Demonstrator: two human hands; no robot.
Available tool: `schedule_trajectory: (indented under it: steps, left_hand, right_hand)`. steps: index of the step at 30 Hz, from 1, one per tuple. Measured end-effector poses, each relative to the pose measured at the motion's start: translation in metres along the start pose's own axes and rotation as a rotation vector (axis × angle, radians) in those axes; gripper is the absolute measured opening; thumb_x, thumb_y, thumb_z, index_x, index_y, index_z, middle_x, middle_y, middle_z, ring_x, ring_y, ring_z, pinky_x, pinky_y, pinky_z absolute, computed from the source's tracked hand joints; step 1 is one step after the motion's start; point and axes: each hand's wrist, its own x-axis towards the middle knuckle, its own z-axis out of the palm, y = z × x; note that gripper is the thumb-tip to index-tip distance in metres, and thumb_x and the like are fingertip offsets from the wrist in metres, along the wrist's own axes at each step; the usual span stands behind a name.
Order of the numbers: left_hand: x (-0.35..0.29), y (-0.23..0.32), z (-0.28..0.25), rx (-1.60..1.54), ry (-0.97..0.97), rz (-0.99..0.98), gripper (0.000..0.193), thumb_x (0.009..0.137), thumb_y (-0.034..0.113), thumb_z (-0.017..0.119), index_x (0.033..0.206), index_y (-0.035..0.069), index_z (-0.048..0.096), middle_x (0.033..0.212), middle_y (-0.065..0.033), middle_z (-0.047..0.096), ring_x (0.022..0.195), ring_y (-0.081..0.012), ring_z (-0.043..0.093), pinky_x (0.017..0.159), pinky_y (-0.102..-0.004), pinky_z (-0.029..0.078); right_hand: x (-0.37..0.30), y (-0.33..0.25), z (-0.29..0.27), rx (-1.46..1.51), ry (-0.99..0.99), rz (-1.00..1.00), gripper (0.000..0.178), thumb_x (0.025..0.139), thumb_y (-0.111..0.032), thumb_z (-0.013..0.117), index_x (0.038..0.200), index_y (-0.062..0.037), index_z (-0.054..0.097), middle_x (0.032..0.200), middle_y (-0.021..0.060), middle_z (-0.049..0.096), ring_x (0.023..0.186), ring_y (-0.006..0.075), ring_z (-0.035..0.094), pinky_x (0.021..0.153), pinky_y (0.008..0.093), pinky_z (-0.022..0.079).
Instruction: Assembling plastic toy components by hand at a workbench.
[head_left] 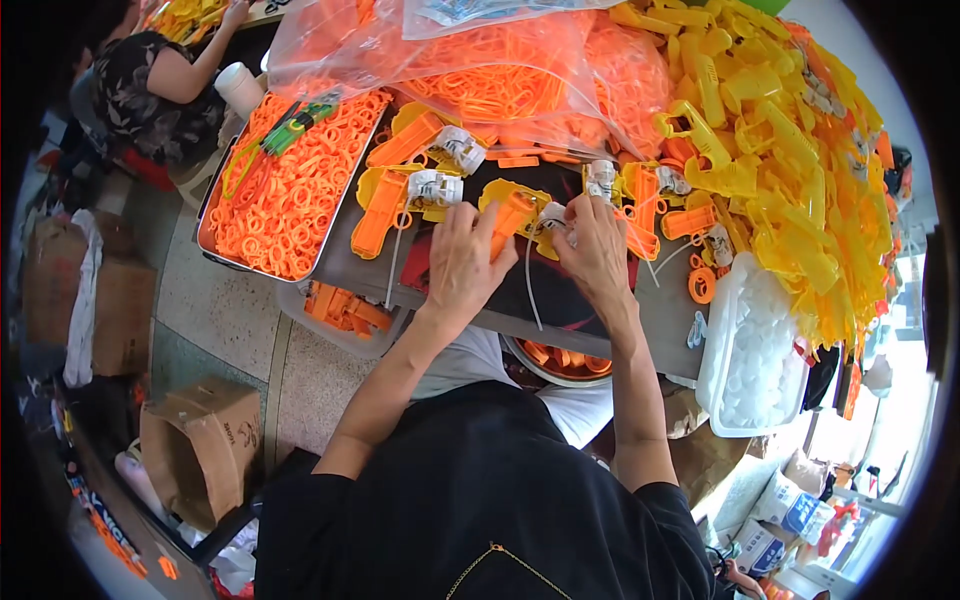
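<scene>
Over the table's near edge, my left hand (pixel 460 258) grips the orange part (pixel 513 220) of a toy-like assembly in a yellow plastic shell (pixel 500 190). My right hand (pixel 597 250) pinches the white piece (pixel 552 214) at the same assembly's right end; its fingertips partly cover it. A thin white tube (pixel 534 285) hangs down between the hands. Similar yellow-and-orange assemblies with white cylinders lie to the left (pixel 385 205) and to the right (pixel 645 200). Small orange rings (pixel 702 285) sit beyond my right hand.
A metal tray of orange rings (pixel 325 250) with green-handled tools (pixel 295 128) stands left. Bagged orange parts (pixel 490 85) and heaped yellow shells (pixel 760 130) fill the back and right. A white tub (pixel 712 375) holds translucent caps. Another person (pixel 160 95) sits far left.
</scene>
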Motion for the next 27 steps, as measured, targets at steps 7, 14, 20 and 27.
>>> schedule_trajectory:
  steps: [7, 14, 20, 27]
  left_hand:
    - [-0.009, -0.004, 0.008, 0.072, 0.038, -0.035, 0.051, 0.080, 0.018, 0.077, 0.127, 0.003, 0.062, 0.106, -0.0099, 0.053, 0.100, -0.0284, 0.053, 0.083, -0.0403, 0.044]
    - [-0.009, -0.007, 0.014, -0.049, 0.042, -0.060, 0.049, 0.080, 0.007, 0.077, 0.127, 0.001, 0.062, 0.112, -0.0137, 0.052, 0.105, -0.0323, 0.051, 0.092, -0.0426, 0.045]
    - [-0.008, -0.013, 0.015, -0.114, 0.023, -0.029, 0.052, 0.082, 0.006, 0.075, 0.131, 0.001, 0.058, 0.113, -0.0145, 0.051, 0.107, -0.0336, 0.051, 0.092, -0.0440, 0.045]
    - [-0.007, -0.010, 0.013, -0.143, 0.029, -0.050, 0.050, 0.079, 0.001, 0.076, 0.127, -0.001, 0.061, 0.112, -0.0156, 0.051, 0.106, -0.0340, 0.051, 0.094, -0.0431, 0.046]
  right_hand:
    - [0.005, -0.013, 0.016, 0.033, 0.091, -0.150, 0.029, 0.086, -0.013, 0.068, 0.114, -0.0084, 0.068, 0.124, 0.0083, 0.059, 0.117, 0.0281, 0.052, 0.101, 0.0450, 0.034]
    - [0.011, -0.014, 0.030, 0.021, 0.123, -0.191, 0.026, 0.085, -0.010, 0.064, 0.110, -0.0086, 0.072, 0.123, 0.0075, 0.058, 0.118, 0.0281, 0.050, 0.101, 0.0463, 0.034]
    - [0.028, 0.001, 0.029, 0.099, -0.043, -0.156, 0.027, 0.080, -0.010, 0.062, 0.104, -0.0091, 0.074, 0.119, 0.0076, 0.057, 0.116, 0.0277, 0.050, 0.101, 0.0457, 0.034]
    - [0.039, -0.004, 0.034, 0.144, -0.152, -0.062, 0.030, 0.079, -0.014, 0.063, 0.106, -0.0116, 0.075, 0.119, 0.0066, 0.058, 0.115, 0.0271, 0.051, 0.102, 0.0450, 0.034]
